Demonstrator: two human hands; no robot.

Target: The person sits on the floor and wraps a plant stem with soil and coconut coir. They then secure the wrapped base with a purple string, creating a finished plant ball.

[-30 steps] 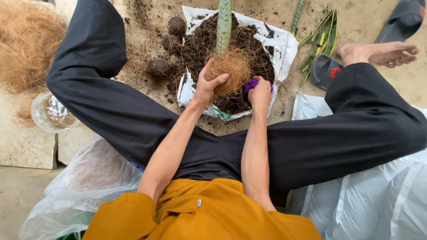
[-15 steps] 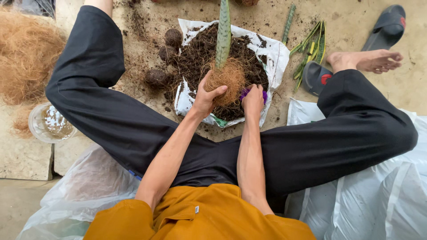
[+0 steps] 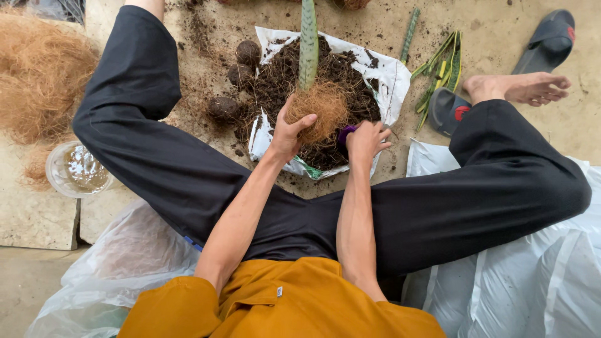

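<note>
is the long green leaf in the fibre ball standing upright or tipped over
Upright. The long mottled green leaf rises straight out of the brown coconut-fibre ball, which the left hand grips over the dark soil on the white plastic sheet.

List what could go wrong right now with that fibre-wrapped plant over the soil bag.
1. The left hand grips the coir-wrapped root ball from one side only; the tall leaf could tip it over.
2. The coir looks loose, so it might unravel while the right hand is busy with a purple object.
3. Soil could spill over the open white bag's edge onto the ground.
</note>
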